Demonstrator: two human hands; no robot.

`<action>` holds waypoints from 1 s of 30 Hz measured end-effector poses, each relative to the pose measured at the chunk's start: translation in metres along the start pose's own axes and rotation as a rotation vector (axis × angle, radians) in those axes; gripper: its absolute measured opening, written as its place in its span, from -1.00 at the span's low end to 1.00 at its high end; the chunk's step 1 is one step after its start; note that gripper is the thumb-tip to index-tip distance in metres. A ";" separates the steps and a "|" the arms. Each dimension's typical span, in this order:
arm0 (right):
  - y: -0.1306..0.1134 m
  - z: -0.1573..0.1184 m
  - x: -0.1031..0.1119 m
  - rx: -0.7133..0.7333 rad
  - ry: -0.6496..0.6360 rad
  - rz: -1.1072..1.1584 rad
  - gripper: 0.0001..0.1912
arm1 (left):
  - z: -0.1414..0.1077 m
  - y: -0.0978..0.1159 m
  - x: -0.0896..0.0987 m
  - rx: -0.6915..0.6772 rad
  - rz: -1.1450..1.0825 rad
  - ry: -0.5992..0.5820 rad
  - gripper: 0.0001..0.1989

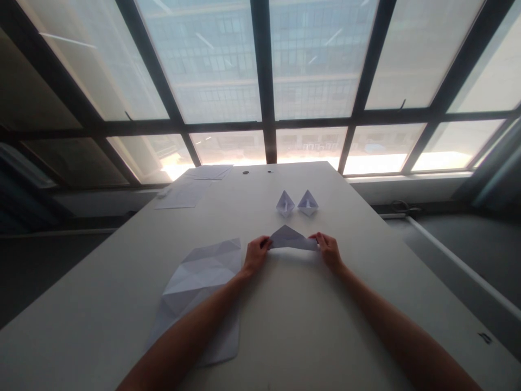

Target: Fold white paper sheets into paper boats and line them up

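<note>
My left hand (257, 254) and right hand (328, 251) pinch opposite ends of the white folded paper with a triangular peak (290, 239). Beyond that paper stand two small white pointed paper shapes (296, 203); left of it, creased white sheets (199, 288) lie on the white table (301, 326).

matt white paper (286, 237) — crisply creased, smooth pale tabletop (293, 304)

A head-worn camera looks forward and down over the long white worktop (285, 309) toward dark-framed windows (307, 60).
</note>
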State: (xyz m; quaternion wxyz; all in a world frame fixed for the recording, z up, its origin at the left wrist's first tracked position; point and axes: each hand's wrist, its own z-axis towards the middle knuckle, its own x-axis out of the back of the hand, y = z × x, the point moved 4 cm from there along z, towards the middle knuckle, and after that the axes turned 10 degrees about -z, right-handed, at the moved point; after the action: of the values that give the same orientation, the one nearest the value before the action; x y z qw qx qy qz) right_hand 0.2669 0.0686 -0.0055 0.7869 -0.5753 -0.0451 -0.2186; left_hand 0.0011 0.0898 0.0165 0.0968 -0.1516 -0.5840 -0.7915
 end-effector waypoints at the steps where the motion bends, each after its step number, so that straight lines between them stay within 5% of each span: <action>1: 0.001 0.001 0.000 -0.009 -0.008 0.026 -0.49 | 0.000 -0.001 0.000 0.006 -0.013 0.003 -0.71; 17: -0.019 -0.002 0.001 -0.064 -0.411 0.142 -0.60 | 0.003 -0.008 0.002 0.052 -0.118 0.058 -0.68; 30: -0.002 0.000 -0.008 -0.082 -0.193 0.234 -0.61 | 0.003 -0.008 0.001 0.057 -0.111 0.048 -0.68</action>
State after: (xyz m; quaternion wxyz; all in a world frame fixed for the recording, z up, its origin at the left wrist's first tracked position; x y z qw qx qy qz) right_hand 0.2589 0.0706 -0.0067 0.7750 -0.6264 -0.0441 -0.0709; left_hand -0.0024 0.0950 0.0108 0.0712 -0.0971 -0.6114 -0.7821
